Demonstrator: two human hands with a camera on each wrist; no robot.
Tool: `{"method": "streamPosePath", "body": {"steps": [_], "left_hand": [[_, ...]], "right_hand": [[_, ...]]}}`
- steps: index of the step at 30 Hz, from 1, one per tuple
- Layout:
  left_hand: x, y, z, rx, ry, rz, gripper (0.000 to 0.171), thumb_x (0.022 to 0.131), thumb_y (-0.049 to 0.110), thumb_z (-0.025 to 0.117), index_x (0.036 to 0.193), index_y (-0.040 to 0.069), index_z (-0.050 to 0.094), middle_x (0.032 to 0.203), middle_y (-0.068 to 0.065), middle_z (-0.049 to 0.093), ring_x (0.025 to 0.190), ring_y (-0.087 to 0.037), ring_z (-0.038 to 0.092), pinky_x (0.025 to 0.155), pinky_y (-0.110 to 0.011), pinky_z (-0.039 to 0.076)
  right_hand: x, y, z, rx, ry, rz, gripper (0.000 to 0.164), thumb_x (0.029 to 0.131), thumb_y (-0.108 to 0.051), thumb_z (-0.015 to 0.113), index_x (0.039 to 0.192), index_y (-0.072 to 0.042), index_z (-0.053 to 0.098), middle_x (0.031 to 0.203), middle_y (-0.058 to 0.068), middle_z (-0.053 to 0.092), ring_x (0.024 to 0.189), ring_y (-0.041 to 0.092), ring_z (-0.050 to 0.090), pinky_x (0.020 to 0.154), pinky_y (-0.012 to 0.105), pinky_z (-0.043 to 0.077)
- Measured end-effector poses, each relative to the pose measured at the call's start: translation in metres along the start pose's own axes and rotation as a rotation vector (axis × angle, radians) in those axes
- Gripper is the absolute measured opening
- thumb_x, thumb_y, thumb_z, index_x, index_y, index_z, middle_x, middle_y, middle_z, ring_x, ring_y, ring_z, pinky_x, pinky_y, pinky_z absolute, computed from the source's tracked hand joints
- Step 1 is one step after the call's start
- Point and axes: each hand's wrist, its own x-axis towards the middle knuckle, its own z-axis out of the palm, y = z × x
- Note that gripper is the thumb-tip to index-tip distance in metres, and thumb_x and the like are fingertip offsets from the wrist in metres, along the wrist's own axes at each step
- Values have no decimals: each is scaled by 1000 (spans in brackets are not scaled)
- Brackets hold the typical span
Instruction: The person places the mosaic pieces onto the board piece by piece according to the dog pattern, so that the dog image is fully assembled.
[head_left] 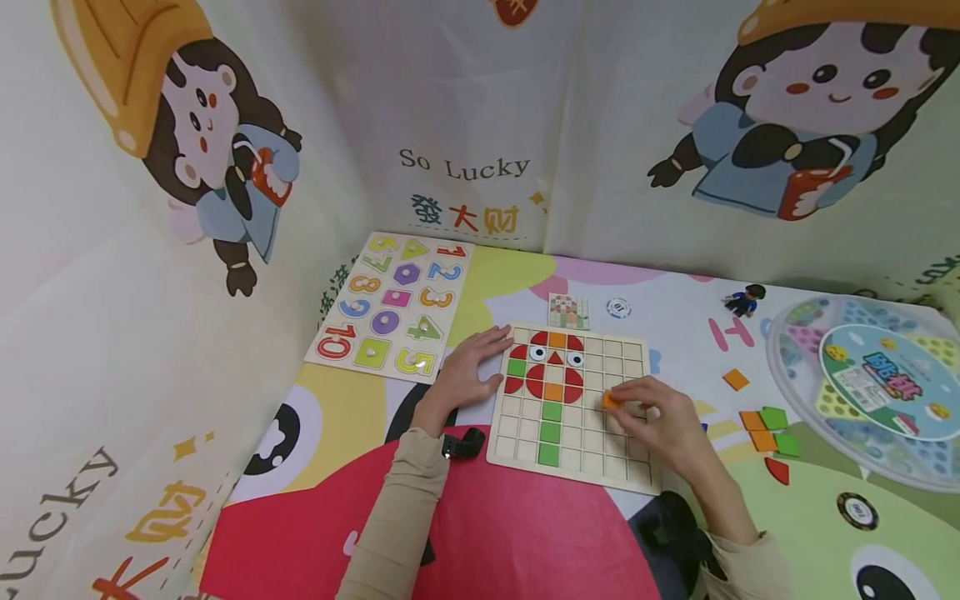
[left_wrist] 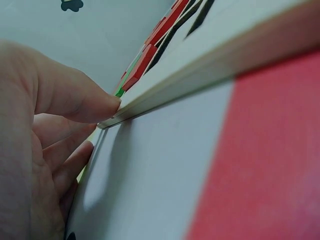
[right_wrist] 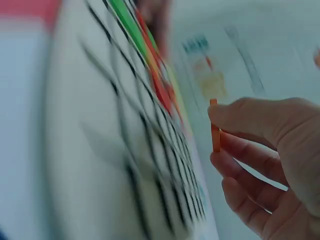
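A wooden grid board (head_left: 517, 450) lies on the patterned cloth, partly filled with red, green and orange pieces and two eye pieces that form a figure. My left hand (head_left: 467, 371) is at its upper left edge, the thumb touching the board's side in the left wrist view and the other fingers stretched out. Between thumb and fingertips, my right hand (head_left: 663, 421) pinches an orange square tile (right_wrist: 215, 132) over the right part of the grid. Green squares (head_left: 550, 433) run in a column below the red shapes.
Loose orange tiles (head_left: 736, 380), green tiles (head_left: 787, 445) and a red quarter piece (head_left: 777, 471) lie right of the board. A pattern card (head_left: 568, 311) sits behind it. Around are a number puzzle (head_left: 386, 321), a round game board (head_left: 810, 392), a toy figure (head_left: 744, 300) and chips (head_left: 857, 511).
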Motion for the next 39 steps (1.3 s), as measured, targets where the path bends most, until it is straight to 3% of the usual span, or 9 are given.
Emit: {"method": "streamPosePath", "body": {"steps": [5, 10, 14, 18, 22, 26, 33, 39], "left_hand": [[-2, 1, -1, -8, 1, 13, 60, 85, 18, 63, 143, 9, 53, 155, -3, 40, 146, -22, 30, 120, -43, 23], [-3, 2, -1, -10, -1, 14, 59, 85, 17, 63, 143, 9, 53, 155, -2, 40, 146, -21, 29, 120, -43, 22], [-2, 1, -1, 0, 7, 11, 59, 86, 17, 63, 144, 9, 53, 155, -1, 40, 146, -20, 29, 120, -42, 23], [-3, 2, 0, -16, 9, 14, 59, 86, 17, 63, 143, 9, 53, 155, -2, 40, 146, -21, 29, 119, -44, 24], [-4, 2, 1, -7, 21, 16, 58, 85, 17, 63, 142, 8, 54, 154, -3, 41, 145, -22, 31, 119, -45, 26], [-5, 1, -1, -5, 33, 23, 58, 84, 17, 63, 141, 7, 55, 153, -4, 43, 145, -22, 32, 118, -46, 27], [-4, 0, -1, -20, 18, 24, 59, 85, 17, 63, 142, 7, 54, 155, -4, 41, 145, -23, 31, 118, -48, 25], [-2, 0, 0, -11, 6, 17, 59, 86, 18, 63, 143, 9, 53, 155, -2, 40, 146, -22, 29, 119, -45, 24]], "right_hand": [[2, -20, 31, -16, -139, -54, 20, 74, -8, 85, 93, -8, 79, 97, -3, 68, 91, 15, 63, 80, 36, 59], [0, -20, 42, -106, -127, -73, 18, 72, -11, 87, 89, -9, 81, 97, -2, 63, 93, 14, 57, 78, 36, 57], [2, -15, 35, -88, -115, -70, 18, 76, -14, 85, 92, -8, 80, 100, -1, 62, 96, 16, 57, 79, 38, 56], [3, 2, 6, -119, 37, 50, 24, 83, -12, 79, 103, 0, 75, 108, 11, 63, 101, 28, 58, 84, 48, 53], [-5, 41, -33, -192, 211, 221, 30, 88, -6, 69, 114, 9, 66, 119, 31, 58, 109, 48, 53, 89, 65, 43], [-12, 67, -52, -266, 180, 367, 33, 90, -7, 64, 117, 12, 62, 125, 39, 52, 112, 56, 49, 91, 70, 40], [-16, 74, -58, -299, 112, 483, 27, 90, -5, 64, 112, 11, 65, 120, 36, 56, 111, 54, 49, 90, 67, 41], [-19, 76, -66, -291, 121, 547, 29, 89, -4, 66, 114, 11, 64, 108, 34, 62, 95, 47, 55, 69, 46, 42]]}}
